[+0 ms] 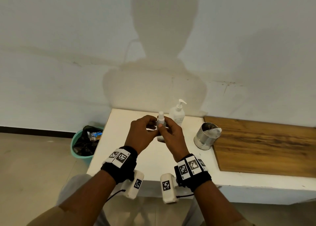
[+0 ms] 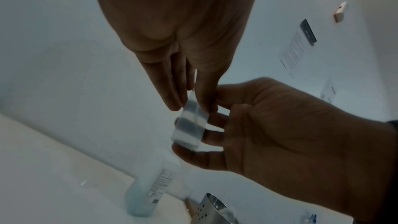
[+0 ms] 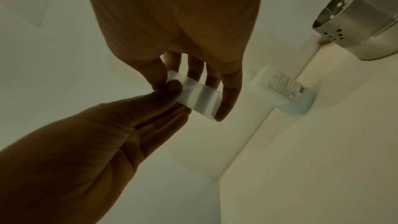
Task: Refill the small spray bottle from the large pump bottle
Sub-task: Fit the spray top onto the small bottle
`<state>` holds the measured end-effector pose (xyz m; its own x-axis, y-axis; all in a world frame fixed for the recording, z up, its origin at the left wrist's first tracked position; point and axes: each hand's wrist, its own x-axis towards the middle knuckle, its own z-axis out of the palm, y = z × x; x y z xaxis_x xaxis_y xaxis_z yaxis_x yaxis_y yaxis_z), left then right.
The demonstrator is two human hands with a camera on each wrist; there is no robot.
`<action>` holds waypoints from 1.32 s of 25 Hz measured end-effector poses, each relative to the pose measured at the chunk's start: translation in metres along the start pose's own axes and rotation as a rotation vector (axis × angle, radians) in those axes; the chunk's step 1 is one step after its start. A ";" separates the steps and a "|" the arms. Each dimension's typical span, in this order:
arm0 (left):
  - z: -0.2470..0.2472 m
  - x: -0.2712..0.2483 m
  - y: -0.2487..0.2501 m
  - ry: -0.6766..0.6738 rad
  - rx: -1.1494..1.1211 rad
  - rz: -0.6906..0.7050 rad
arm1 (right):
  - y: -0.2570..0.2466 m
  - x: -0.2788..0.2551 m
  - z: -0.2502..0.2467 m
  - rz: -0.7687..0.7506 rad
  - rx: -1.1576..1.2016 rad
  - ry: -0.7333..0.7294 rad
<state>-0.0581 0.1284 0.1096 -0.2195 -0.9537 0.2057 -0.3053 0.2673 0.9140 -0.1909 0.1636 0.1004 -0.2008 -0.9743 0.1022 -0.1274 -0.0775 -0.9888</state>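
The small clear spray bottle (image 1: 160, 123) stands upright between both hands, held just above the white table (image 1: 153, 160), its white spray top on. My left hand (image 1: 151, 124) pinches the bottle's upper part between thumb and fingers (image 2: 172, 94). My right hand (image 1: 165, 127) grips the body lower down, thumb in front and fingers (image 3: 228, 94) curled round the back. The large white pump bottle (image 1: 177, 114) stands untouched behind them near the wall, also seen in the left wrist view (image 2: 152, 188) and the right wrist view (image 3: 282, 91).
A perforated metal cup (image 1: 206, 136) stands right of my hands, at the edge of a wooden board (image 1: 265, 145). On the floor left of the table stands a green bin (image 1: 80, 154) with a black liner. A white wall rises right behind the table.
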 end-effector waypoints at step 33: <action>0.000 0.031 -0.025 -0.294 -0.068 -0.143 | 0.054 -0.009 0.024 0.052 -0.118 -0.045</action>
<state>-0.0572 0.0924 0.0930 -0.4398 -0.8977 -0.0270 -0.2917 0.1143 0.9496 -0.1730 0.1630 0.0431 -0.1664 -0.9851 0.0436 -0.2317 -0.0039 -0.9728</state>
